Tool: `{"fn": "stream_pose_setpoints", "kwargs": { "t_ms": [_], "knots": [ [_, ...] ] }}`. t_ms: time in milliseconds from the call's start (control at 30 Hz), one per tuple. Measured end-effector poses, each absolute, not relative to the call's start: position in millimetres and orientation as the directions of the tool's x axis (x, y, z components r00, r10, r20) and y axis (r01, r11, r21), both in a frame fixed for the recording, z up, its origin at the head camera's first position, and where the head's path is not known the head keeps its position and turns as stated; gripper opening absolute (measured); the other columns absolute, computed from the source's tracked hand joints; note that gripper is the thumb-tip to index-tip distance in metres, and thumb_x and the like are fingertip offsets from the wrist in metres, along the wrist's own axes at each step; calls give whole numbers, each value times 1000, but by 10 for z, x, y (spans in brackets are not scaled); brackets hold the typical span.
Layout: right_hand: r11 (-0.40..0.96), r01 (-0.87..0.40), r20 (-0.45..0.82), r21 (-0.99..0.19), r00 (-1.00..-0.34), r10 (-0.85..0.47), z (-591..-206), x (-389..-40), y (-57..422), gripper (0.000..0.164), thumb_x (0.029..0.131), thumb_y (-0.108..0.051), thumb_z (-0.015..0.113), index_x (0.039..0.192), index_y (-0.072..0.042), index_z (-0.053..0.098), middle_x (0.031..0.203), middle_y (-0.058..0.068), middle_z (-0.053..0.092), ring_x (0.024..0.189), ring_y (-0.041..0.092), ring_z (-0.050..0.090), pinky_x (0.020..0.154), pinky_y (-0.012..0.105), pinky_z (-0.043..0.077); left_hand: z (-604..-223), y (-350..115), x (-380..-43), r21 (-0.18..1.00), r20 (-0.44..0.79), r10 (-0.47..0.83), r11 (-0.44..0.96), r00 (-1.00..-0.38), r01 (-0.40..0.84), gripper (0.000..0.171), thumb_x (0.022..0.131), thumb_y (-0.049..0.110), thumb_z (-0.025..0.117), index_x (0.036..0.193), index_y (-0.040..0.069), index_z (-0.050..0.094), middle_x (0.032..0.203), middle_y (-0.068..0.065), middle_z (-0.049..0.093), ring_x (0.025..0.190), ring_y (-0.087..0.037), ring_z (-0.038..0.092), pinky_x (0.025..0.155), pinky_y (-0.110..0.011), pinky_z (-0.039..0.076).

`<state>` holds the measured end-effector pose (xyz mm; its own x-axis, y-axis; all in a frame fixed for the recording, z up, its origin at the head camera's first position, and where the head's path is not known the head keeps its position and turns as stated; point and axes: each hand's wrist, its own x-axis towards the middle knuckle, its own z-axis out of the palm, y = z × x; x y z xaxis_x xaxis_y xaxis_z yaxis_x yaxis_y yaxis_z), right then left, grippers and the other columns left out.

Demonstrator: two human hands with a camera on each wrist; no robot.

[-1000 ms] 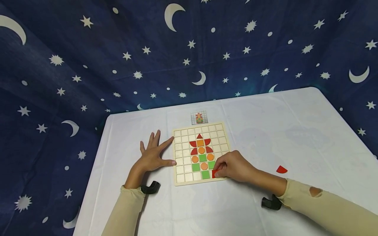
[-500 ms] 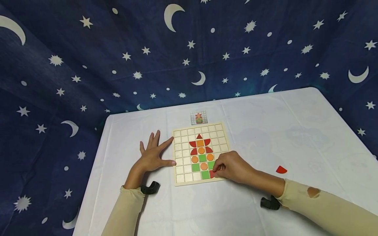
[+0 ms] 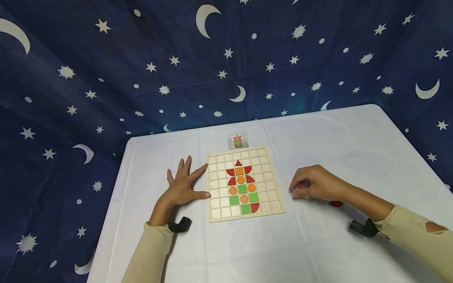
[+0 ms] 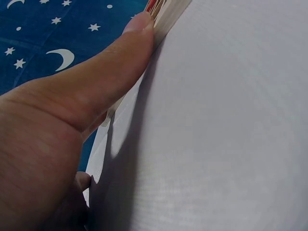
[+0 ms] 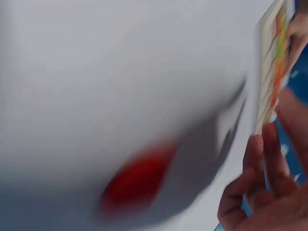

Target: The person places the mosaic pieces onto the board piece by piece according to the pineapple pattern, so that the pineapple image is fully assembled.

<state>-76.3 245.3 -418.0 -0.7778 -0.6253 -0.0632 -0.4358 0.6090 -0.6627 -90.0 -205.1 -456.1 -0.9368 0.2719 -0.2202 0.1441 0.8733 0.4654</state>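
A square wooden grid board [image 3: 272, 195] lies on the table, bearing red, orange and green pieces in a plant-like figure. A red quarter-circle piece [image 3: 254, 207] sits in its bottom row beside a green square [image 3: 245, 209]. My left hand [image 3: 182, 188] is spread flat, with thumb and index fingertip at the board's left edge; the left wrist view shows the thumb [image 4: 106, 72] against that edge. Right of the board my right hand [image 3: 315, 184] hovers with loosely bent fingers, nothing in them. Under its wrist lies a loose red piece [image 3: 336, 203], partly hidden, blurred in the right wrist view.
A small pattern card [image 3: 238, 140] with a similar coloured figure lies just behind the board. White cloth [image 3: 247, 251] covers the table. Behind it hangs a dark blue curtain [image 3: 177, 90] with moons and stars.
My right hand has let go of the red quarter-circle piece, now in the board's bottom row, and moved right, off the board, over the loose red piece. The left hand stays still.
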Motion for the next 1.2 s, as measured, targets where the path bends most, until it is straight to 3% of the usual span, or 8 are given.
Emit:
{"fn": "stream_pose_setpoints", "kwargs": {
  "t_ms": [167, 333, 467, 633, 900, 1067, 1200],
  "knots": [
    [620, -409, -176, -670, -724, -667, -4162, -820, 3048, 19, 78, -30, 89, 94, -31, 79, 89, -13, 68, 80, 11, 58, 69, 23, 50, -4576, -2051, -899, 453, -217, 271, 879, -938, 149, 106, 68, 69, 83, 158, 37, 36, 173, -14, -6, 158, -41, -16, 112, -77, -16],
    [539, -471, -135, -699, -652, -746, -4232, -801, 3401, 24, 77, -29, 90, 97, -28, 78, 90, -10, 67, 78, 10, 57, 63, 20, 48, -4571, -2053, -900, 455, -215, 271, 878, -938, 150, 107, 68, 69, 83, 158, 37, 36, 173, -15, -6, 158, -42, -15, 112, -78, -16],
    [515, -513, -95, -686, -639, -763, -4264, -780, 3536, 27, 74, -29, 91, 97, -30, 77, 90, -11, 66, 77, 9, 56, 61, 20, 47, -4560, -2050, -900, 457, -212, 272, 876, -939, 151, 107, 68, 69, 83, 158, 36, 37, 173, -16, -5, 158, -42, -15, 112, -78, -16],
    [538, -512, -69, -670, -678, -732, -4297, -755, 3552, 26, 74, -25, 91, 95, -32, 77, 88, -12, 65, 76, 8, 57, 62, 19, 48, -4554, -2047, -898, 455, -213, 272, 878, -938, 151, 105, 69, 68, 84, 158, 36, 38, 173, -16, -5, 158, -43, -14, 112, -78, -16],
    [649, -411, -65, -640, -813, -578, -4363, -780, 3280, 28, 76, -18, 90, 90, -33, 72, 76, -18, 62, 70, 2, 55, 62, 19, 47, -4556, -2053, -897, 453, -219, 268, 879, -938, 146, 105, 69, 67, 84, 158, 36, 38, 173, -16, -5, 158, -42, -14, 112, -78, -16],
    [617, -265, -119, -741, -853, -508, -4338, -813, 2852, 16, 83, -18, 86, 89, -26, 73, 80, -12, 71, 71, 7, 63, 66, 23, 54, -4568, -2051, -905, 451, -216, 274, 879, -937, 153, 105, 69, 68, 83, 158, 36, 37, 173, -17, -5, 158, -43, -14, 112, -79, -16],
    [538, -110, -211, -836, -841, -499, -4285, -835, 2397, 15, 84, -19, 85, 93, -16, 74, 81, -1, 73, 69, 16, 65, 62, 28, 57, -4571, -2051, -904, 446, -217, 273, 881, -937, 154, 106, 68, 68, 83, 158, 37, 36, 173, -16, -5, 158, -42, -15, 112, -78, -16]
  ]
}}
